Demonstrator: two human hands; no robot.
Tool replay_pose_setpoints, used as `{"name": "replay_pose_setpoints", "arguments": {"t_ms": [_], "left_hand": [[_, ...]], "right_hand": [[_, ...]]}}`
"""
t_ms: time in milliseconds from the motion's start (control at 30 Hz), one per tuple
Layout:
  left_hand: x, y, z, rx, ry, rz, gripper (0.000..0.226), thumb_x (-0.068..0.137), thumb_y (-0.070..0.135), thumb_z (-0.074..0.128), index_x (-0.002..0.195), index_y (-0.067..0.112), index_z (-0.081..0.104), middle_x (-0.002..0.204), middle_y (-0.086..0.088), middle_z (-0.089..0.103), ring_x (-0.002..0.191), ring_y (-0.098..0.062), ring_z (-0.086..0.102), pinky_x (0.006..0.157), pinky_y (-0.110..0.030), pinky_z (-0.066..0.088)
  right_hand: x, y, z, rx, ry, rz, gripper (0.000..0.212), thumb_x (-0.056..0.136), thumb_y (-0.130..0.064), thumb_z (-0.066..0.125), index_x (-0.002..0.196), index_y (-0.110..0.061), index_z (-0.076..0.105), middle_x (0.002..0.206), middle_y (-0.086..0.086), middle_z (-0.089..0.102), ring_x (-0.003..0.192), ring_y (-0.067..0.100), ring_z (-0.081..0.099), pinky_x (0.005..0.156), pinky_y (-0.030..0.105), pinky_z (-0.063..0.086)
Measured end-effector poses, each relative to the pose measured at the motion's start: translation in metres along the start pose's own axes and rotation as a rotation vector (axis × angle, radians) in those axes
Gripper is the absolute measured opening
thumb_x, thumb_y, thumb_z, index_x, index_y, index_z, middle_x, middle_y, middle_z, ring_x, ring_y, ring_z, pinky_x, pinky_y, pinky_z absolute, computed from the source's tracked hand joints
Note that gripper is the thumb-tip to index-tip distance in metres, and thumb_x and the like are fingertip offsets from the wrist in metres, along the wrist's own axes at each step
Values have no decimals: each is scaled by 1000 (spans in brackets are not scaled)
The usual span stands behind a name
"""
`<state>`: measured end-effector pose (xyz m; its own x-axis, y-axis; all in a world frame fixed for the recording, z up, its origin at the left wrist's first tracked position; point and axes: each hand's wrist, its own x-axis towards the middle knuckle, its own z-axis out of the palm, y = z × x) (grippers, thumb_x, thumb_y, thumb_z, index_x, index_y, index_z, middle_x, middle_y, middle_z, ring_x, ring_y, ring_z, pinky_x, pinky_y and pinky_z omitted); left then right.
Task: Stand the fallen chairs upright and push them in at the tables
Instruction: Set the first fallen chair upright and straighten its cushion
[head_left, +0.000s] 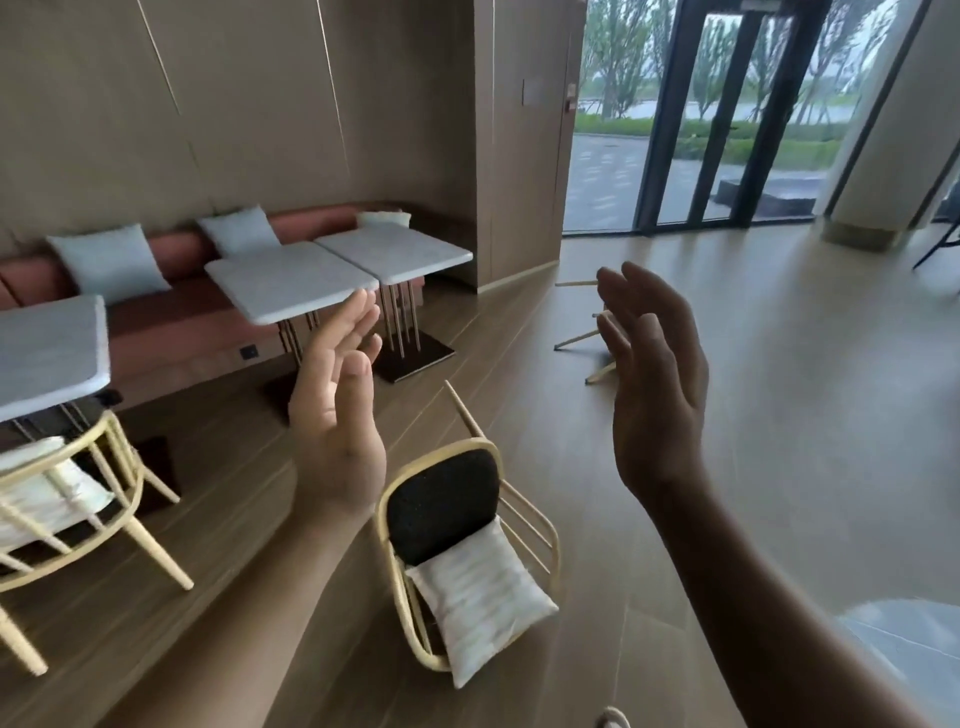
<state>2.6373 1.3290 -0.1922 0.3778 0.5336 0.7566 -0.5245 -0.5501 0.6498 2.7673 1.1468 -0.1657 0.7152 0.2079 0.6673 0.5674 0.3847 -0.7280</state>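
A pale round rim (613, 717) of something unclear shows at the bottom edge. Just beyond it a fallen chair (457, 525) lies tipped over on the wooden floor (234, 519), its light frame resting on the boards, its dark underside turned up toward the camera and one leg (464, 413) pointing away. A white cushion (480, 597) lies against its frame, partly spilled out.

Both bare forearms reach forward over this chair. The left hand (337, 410) is raised with the palm turned inward, its fingers (358, 317) spread and straight, holding nothing. The right hand (657, 384) faces it, palm inward, fingers (631, 306) loosely apart and slightly curled, also empty. Neither hand touches the chair below.

At the left edge an upright chair (78, 499) with a white seat cushion stands on its legs beside a white surface (49, 353), partly drawn out from it.

Farther on, two more white surfaces (291, 283) and (395, 252) stand edge to edge on thin metal legs with dark base plates, set before a reddish bench (171, 312) that carries pale pillows (111, 262) along a panelled wall.

To the right, mostly hidden behind the right hand, a second fallen chair (584, 338) lies on the paler floor, only its thin legs sticking out, well apart from the surfaces.

At the back, tall glass doors (727, 130) with dark frames show trees and wet pavement outside.
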Motion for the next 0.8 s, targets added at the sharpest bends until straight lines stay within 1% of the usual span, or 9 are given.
{"name": "replay_pose_setpoints", "arguments": {"t_ms": [100,233,300,367,400,533,600,667,800], "left_hand": [[18,-75,39,42,79,-47,63,101,71,45,144,26,53,150,-5,59,143,-21,56,116,-45,47],[33,-176,91,150,189,-120,58,105,65,44,145,24,53,150,5,60,144,-24,55,117,-52,47],[34,-220,109,193,238,-188,51,107,61,44,146,30,54,151,5,60,144,-25,55,117,-56,46],[31,-259,121,259,282,-261,47,108,60,44,146,35,54,152,8,60,145,-22,55,117,-58,45],[27,-278,125,290,308,-308,46,108,60,44,146,37,54,152,11,59,144,-20,56,117,-58,45],[-1,-350,135,375,391,-457,42,107,61,45,144,43,55,151,17,59,143,-17,57,116,-59,47],[-19,-386,134,384,401,-501,39,107,60,44,143,47,55,151,20,59,143,-16,57,116,-56,47],[-44,-425,133,382,398,-561,36,108,58,44,142,49,54,149,24,59,143,-14,57,117,-51,47],[-119,-504,131,400,436,-721,36,106,41,45,141,41,55,146,27,60,142,-11,57,119,-48,46]], "right_hand": [[51,95,-5,45,-70,40,39,103,-43,50,142,-41,48,143,-7,66,143,20,58,123,60,39],[112,220,-18,108,-193,147,51,103,-43,51,151,-31,42,146,1,65,142,20,58,121,52,42],[136,274,-23,125,-232,231,51,104,-53,54,150,-35,44,146,3,65,142,20,58,121,51,43],[151,320,-23,146,-260,325,56,98,-69,57,147,-41,48,146,2,65,143,20,57,118,45,43],[157,345,-22,147,-282,374,58,96,-71,58,146,-42,49,146,0,65,143,19,57,116,41,44],[156,431,-15,140,-365,519,62,96,-71,61,149,-41,49,145,-3,66,139,13,60,104,20,52],[146,471,-13,130,-378,575,71,97,-67,63,157,-37,40,142,1,68,135,12,63,101,18,52],[127,512,-13,109,-393,620,78,99,-62,63,163,-34,30,141,4,67,135,11,63,102,20,50],[73,591,-24,70,-428,717,71,100,-44,59,162,-32,27,139,2,67,135,6,62,103,17,48]]}}
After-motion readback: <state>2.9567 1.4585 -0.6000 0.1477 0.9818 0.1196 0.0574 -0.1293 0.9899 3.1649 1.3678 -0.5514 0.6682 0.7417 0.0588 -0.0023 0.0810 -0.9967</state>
